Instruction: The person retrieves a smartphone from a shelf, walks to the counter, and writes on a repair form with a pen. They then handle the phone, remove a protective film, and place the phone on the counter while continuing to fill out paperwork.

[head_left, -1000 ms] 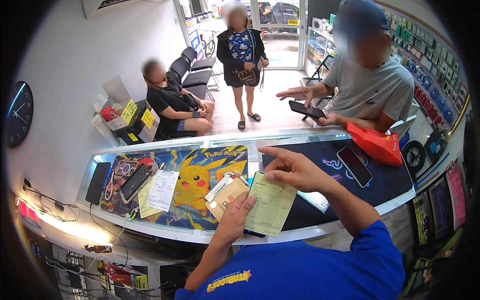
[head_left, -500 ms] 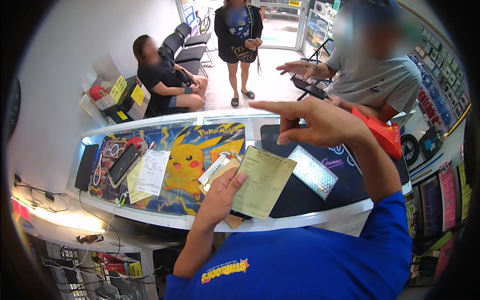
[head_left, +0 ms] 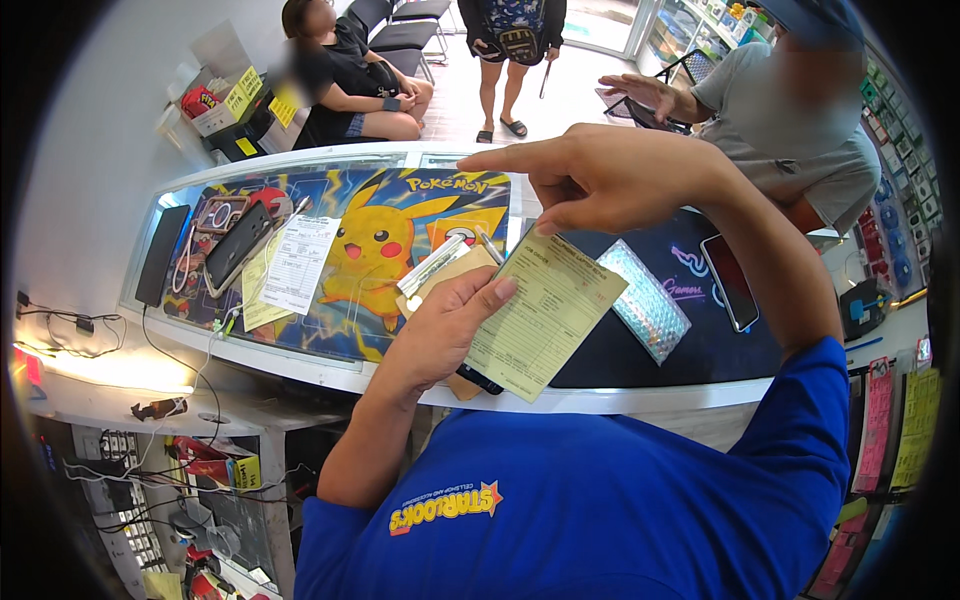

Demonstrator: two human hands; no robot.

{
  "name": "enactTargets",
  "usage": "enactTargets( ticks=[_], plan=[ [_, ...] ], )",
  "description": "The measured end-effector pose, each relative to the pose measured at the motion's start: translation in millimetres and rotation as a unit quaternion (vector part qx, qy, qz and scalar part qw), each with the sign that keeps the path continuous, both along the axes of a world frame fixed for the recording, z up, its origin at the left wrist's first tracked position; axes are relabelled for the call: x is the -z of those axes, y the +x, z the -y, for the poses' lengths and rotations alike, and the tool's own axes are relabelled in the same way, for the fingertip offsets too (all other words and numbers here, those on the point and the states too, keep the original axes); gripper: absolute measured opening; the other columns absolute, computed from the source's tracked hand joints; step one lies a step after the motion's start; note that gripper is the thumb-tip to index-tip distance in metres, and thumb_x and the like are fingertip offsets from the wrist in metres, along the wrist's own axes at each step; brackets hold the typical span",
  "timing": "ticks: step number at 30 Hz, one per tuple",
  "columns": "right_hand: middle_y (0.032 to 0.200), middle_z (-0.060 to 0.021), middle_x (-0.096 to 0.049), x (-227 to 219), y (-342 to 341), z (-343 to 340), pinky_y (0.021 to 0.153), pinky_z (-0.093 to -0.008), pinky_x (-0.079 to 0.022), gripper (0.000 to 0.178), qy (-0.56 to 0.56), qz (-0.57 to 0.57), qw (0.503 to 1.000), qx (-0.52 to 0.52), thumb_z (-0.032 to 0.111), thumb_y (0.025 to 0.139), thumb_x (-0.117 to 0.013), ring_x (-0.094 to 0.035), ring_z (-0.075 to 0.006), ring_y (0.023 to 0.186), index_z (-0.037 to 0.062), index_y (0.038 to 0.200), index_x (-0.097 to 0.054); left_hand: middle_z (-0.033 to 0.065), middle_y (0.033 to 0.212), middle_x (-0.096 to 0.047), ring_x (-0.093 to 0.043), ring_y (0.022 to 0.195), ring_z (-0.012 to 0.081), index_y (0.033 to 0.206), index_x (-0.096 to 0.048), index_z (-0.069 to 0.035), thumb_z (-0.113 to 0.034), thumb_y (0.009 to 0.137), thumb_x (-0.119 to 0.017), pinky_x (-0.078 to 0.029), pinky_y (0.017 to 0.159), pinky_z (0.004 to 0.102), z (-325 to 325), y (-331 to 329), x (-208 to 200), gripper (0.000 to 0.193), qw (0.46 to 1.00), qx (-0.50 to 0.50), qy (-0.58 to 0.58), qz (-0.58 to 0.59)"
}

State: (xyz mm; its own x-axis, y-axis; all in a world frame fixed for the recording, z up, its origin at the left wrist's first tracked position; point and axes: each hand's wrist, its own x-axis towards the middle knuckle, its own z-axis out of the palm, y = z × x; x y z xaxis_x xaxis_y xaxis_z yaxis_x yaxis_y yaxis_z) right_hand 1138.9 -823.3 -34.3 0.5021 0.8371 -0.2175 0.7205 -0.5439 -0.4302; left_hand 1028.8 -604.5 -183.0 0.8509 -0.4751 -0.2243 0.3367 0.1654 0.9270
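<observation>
My left hand (head_left: 450, 325) is closed on a yellow printed form (head_left: 550, 315), its thumb on top and the sheet tilted over the counter's near edge. The dark edge of a phone (head_left: 480, 378) shows under the form; whether my fingers also grip it cannot be made out. A pen (head_left: 490, 246) pokes out behind the form's upper corner, beside a brown envelope (head_left: 462, 276). My right hand (head_left: 620, 180) is raised above the form, holding nothing. Its index finger stretches out to the left, and the other fingers curl in.
Left on the counter's cartoon mat (head_left: 370, 240) lie a dark phone (head_left: 238, 248), a white slip (head_left: 300, 265) and a black box (head_left: 163, 255). On the dark mat (head_left: 590, 360) are a bubble-wrap pouch (head_left: 645, 300) and a white-edged phone (head_left: 733, 283). Three people are across the counter.
My view has tipped downward, so the counter sits higher in it. My right hand still points left above the form. The white-edged phone shows more fully, and the standing person's hands have parted.
</observation>
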Motion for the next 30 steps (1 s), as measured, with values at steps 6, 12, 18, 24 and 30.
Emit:
enactTargets(
  ticks=[6, 12, 18, 24, 30],
  plan=[
    [0.073, -0.0075, -0.065, 7.1, 15.7, -0.4, 0.061, -0.0364, -0.045, 0.084, -0.034, -0.039, 0.999, 0.017, 0.023, 0.093, -0.080, -0.061, -0.0191, 0.064, 0.0094, 0.166, -0.040, 0.0061, 0.117, -0.074, -0.070, 0.101, 0.0082, 0.139, -0.061, 0.002, -0.036, 0.113, -0.057, -0.055, 0.091, 0.0244, -1.3, 1.8, -1.8, 0.046, 0.999, 0.009, 0.027, 0.021],
    [0.081, -0.0001, -0.066, 30.5, 36.7, 19.5, 0.078, -0.0239, -0.049, 0.092, 0.120, -0.361, 0.925, -0.002, 0.024, 0.092, -0.085, -0.064, -0.0086, 0.077, 0.0068, 0.167, -0.036, 0.0072, 0.112, -0.074, -0.070, 0.100, 0.0092, 0.137, -0.063, 0.004, -0.035, 0.113, -0.058, -0.054, 0.088, 0.0253, -2.0, -3.9, -13.3, 0.046, 0.997, 0.036, -0.010, 0.064],
    [0.079, 0.0006, -0.066, 99.5, 12.4, 15.5, 0.072, -0.0206, -0.045, 0.099, 0.368, -0.619, 0.680, -0.138, 0.013, 0.089, -0.087, -0.065, -0.0063, 0.078, -0.0107, 0.164, -0.027, 0.0077, 0.121, -0.072, -0.066, 0.111, 0.0116, 0.141, -0.062, 0.005, -0.040, 0.110, -0.061, -0.051, 0.097, 0.0278, -1.5, -9.3, -12.0, 0.054, 0.986, 0.116, -0.064, 0.105],
    [0.072, 0.0120, -0.043, 112.5, -23.9, -18.7, 0.066, -0.0210, -0.036, 0.119, 0.427, -0.614, 0.652, -0.123, 0.055, 0.071, -0.096, -0.045, -0.0008, 0.068, -0.0103, 0.157, -0.044, 0.0074, 0.131, -0.070, -0.063, 0.123, 0.0143, 0.148, -0.059, 0.002, -0.041, 0.109, -0.064, -0.049, 0.106, 0.0306, 14.5, -12.0, 14.8, 0.059, 0.970, 0.156, -0.175, 0.061],
    [0.100, -0.0039, -0.076, 122.3, 1.1, 21.7, 0.080, -0.0329, -0.056, 0.052, 0.286, -0.170, 0.927, 0.174, 0.038, 0.102, -0.074, -0.071, -0.0173, 0.087, 0.0034, 0.140, -0.067, 0.0144, 0.133, -0.069, -0.072, 0.113, 0.0216, 0.148, -0.053, 0.002, -0.048, 0.107, -0.063, -0.061, 0.096, 0.0374, 6.2, -13.9, 20.5, 0.065, 0.964, -0.097, -0.244, 0.047]
  ],
)
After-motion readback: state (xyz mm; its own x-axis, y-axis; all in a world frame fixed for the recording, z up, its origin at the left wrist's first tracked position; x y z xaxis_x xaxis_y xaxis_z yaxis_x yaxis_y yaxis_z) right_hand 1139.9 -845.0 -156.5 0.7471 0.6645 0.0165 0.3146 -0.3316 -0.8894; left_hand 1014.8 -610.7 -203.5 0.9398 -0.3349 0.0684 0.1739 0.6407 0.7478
